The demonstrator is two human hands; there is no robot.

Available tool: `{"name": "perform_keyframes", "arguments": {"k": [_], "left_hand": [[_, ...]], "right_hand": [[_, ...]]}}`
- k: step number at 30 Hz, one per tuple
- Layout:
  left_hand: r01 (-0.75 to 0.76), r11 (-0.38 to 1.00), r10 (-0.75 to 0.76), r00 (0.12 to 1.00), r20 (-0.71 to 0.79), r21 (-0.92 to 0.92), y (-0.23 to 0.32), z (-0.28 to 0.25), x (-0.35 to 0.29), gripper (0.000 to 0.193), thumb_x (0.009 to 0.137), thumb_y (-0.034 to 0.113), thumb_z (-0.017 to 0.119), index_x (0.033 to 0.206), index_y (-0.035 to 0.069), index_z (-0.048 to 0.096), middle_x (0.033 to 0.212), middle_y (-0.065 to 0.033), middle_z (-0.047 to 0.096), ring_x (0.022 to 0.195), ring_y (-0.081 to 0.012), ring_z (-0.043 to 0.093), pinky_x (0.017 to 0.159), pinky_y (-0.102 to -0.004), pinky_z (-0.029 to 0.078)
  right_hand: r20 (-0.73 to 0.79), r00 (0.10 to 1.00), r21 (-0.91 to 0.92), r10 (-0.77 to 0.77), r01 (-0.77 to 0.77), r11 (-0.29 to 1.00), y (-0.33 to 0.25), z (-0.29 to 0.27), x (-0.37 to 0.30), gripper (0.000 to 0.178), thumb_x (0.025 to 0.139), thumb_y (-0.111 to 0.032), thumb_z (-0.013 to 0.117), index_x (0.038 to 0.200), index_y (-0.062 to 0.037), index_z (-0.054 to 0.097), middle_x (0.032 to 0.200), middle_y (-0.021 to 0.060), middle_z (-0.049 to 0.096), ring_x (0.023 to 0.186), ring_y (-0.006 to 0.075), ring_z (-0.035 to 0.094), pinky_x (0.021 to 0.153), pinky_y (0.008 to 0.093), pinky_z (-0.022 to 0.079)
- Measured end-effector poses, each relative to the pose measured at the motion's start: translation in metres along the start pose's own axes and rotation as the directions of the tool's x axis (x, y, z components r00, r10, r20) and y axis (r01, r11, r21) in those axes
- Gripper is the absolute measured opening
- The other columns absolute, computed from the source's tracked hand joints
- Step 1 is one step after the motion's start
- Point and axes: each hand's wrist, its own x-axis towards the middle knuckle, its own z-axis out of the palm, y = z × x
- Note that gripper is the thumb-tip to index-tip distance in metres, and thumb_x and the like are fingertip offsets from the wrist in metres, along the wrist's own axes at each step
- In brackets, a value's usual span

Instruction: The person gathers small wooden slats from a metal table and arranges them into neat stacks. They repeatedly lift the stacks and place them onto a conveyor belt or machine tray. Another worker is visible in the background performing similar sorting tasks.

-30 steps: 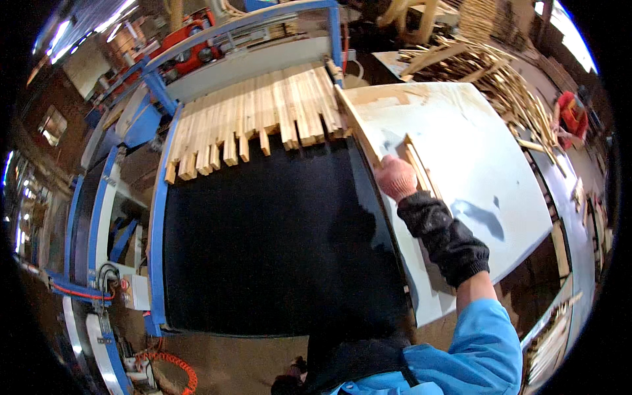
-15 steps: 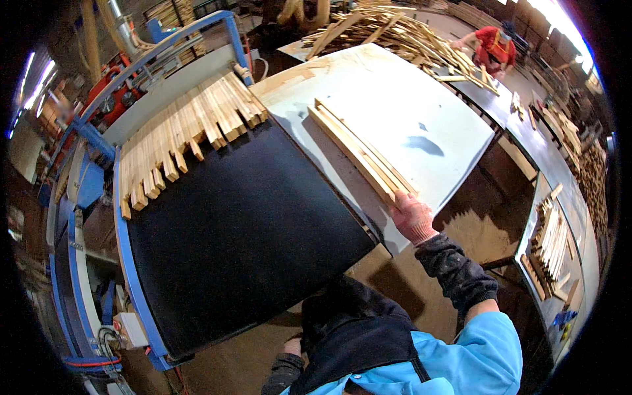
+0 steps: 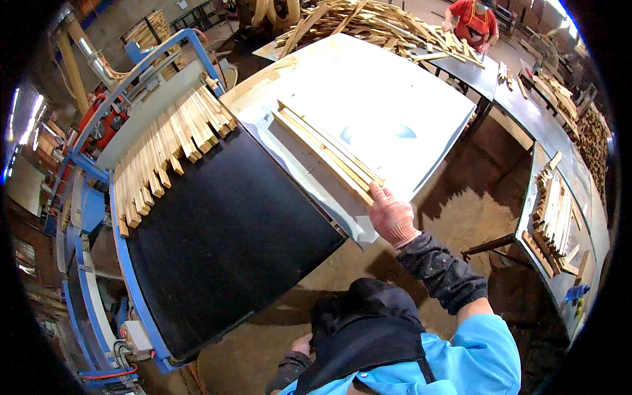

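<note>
Wooden strips (image 3: pixel 322 155), a few laid side by side, are seen on a white worktop (image 3: pixel 424 99), just beside a flat, blue-edged black bed (image 3: pixel 230 243). Their near ends are held by the gloved right hand (image 3: pixel 391 214), with its fingers clamped on them, as far as can be seen. The left hand (image 3: pixel 303 344) is partly hidden by the dark apron (image 3: pixel 368 336) at the lower edge; whether its fingers are apart or together cannot be told. Across the far part of the bed, more wood is lined up in a close row (image 3: pixel 168 148) with uneven near ends. The step in hand is judged to be the gathering and squaring of the small bundle; from here an even grip would be called for, so that the far ends are not let swing apart. Beyond the worktop, a wood heap (image 3: pixel 368 23) is seen near a co-worker (image 3: pixel 473 23) in red. No brand, label or writing can be made out.
</note>
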Motion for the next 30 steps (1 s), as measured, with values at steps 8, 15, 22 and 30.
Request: {"name": "perform_keyframes", "arguments": {"k": [8,15,22,30], "left_hand": [[-0.543,0.440,0.507,0.807,0.302,0.715,0.042,0.072,0.042,0.021,0.098,0.018,0.064,0.111,0.004,0.073,0.105,-0.0243,0.074,0.100,-0.0456,0.069,0.083,-0.0486,0.056],[-0.267,0.958,0.286,0.928,0.240,-0.107,0.262,0.232,-0.056,0.032,0.111,0.026,0.062,0.127,0.000,0.074,0.122,-0.0058,0.077,0.107,-0.0178,0.072,0.095,-0.0362,0.058],[-0.645,0.757,0.641,0.703,0.309,-0.102,0.388,0.247,-0.137,0.035,0.110,0.025,0.066,0.128,-0.003,0.074,0.124,-0.0119,0.078,0.114,-0.0197,0.073,0.109,-0.0368,0.054],[-0.753,0.570,0.802,0.598,0.019,-0.329,0.439,0.245,-0.107,0.036,0.110,0.024,0.065,0.135,-0.001,0.068,0.131,-0.0153,0.075,0.115,-0.0237,0.074,0.107,-0.0417,0.057]], "right_hand": [[0.117,0.992,0.397,0.039,-0.083,0.914,0.104,-0.050,-0.059,0.058,0.091,-0.028,0.078,0.144,-0.0089,0.063,0.120,0.0135,0.072,0.104,0.0341,0.073,0.088,0.0438,0.060],[0.260,0.965,0.375,-0.023,-0.079,0.924,0.136,-0.037,-0.058,0.061,0.097,-0.043,0.070,0.146,-0.0074,0.060,0.122,0.0158,0.071,0.108,0.0361,0.073,0.092,0.0469,0.059],[0.482,0.875,0.173,-0.048,-0.042,0.984,0.072,-0.021,0.024,0.062,0.102,-0.046,0.065,0.146,-0.0043,0.054,0.131,0.0182,0.067,0.116,0.0393,0.071,0.094,0.0517,0.059],[0.068,0.993,0.354,-0.095,0.065,0.933,0.087,-0.030,-0.008,0.029,0.096,-0.033,0.068,0.109,-0.0090,0.062,0.101,0.0164,0.071,0.083,0.0418,0.073,0.071,0.0526,0.059]]}}
